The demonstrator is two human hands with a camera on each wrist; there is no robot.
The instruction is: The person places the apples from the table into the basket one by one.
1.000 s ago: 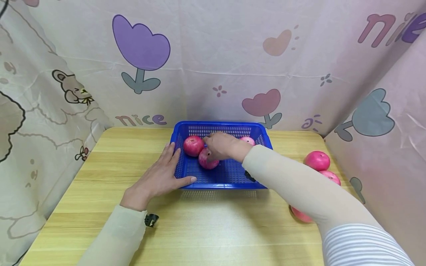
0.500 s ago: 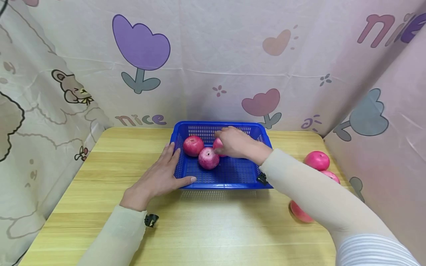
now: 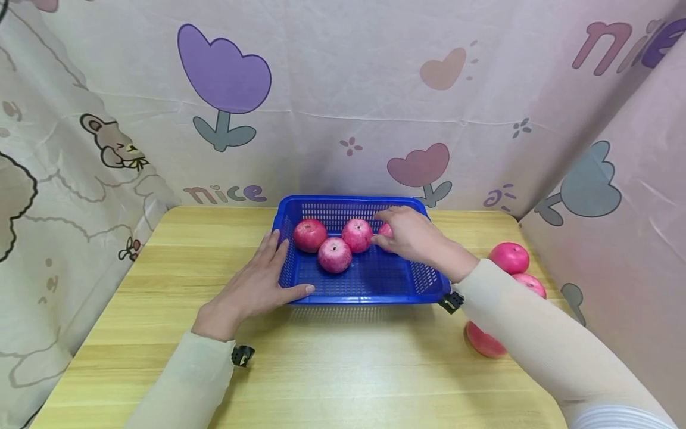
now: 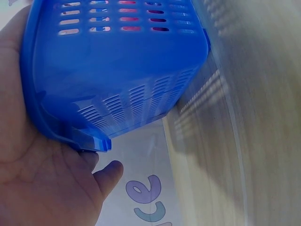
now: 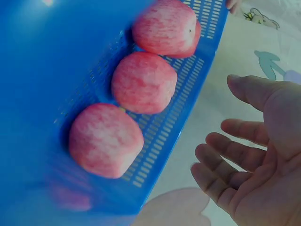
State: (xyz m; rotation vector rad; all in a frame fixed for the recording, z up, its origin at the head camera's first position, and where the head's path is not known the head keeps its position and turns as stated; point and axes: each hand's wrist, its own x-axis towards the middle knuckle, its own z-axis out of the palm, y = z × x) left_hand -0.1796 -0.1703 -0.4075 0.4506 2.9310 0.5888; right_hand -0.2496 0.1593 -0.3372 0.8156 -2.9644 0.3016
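Note:
My left hand [image 3: 257,280] lies against the left side of the blue plastic basket [image 3: 364,300], its thumb over the front left corner. In the left wrist view the palm [image 4: 42,179] is at the basket's rim. Inside sit a dark red apple [image 3: 309,236], a speckled pink apple [image 3: 334,255] in front, and another pink apple [image 3: 357,235]. A further apple [image 3: 384,238] is partly hidden behind my right hand [image 3: 418,238], which hovers over the basket's right part. The right wrist view shows that hand [image 5: 249,155] with loosely bent fingers and nothing held, apart from the apples.
Right of the basket, on the wooden table [image 3: 343,369], lie an apple [image 3: 509,258] at the back, another [image 3: 530,285] beside it, and one [image 3: 485,341] nearer, partly behind the right forearm. A printed cloth [image 3: 332,89] hangs behind the table.
My right hand has moved rightward, off the apples at the left and middle of the basket, uncovering the back pink apple. My left hand has stayed at the basket's left side.

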